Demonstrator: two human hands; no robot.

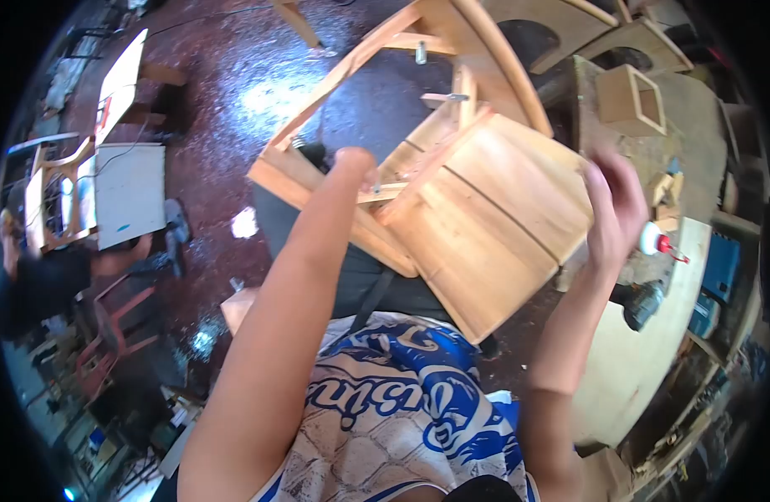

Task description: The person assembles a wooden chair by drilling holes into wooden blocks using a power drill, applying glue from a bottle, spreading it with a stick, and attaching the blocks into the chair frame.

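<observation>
A pale wooden chair (493, 213) lies tilted across my lap, its slatted panel facing up and its open frame reaching away to the upper left. My left hand (360, 167) is bent down inside the frame, beside a crosspiece near the panel; its fingers are mostly hidden. At the panel's right edge is my right hand (615, 205), slightly blurred, with the thumb apart from the curved fingers. Whether it touches the edge is unclear. Small metal-looking fittings (421, 53) show on the far part of the frame.
To the right, a workbench (694, 117) carries a small wooden box frame (631, 100), wood offcuts, a white bottle with a red cap (655, 240) and a power drill (642, 305). At left, another person (50, 280) is near a white panel (130, 194). The dark red floor (226, 109) looks glossy.
</observation>
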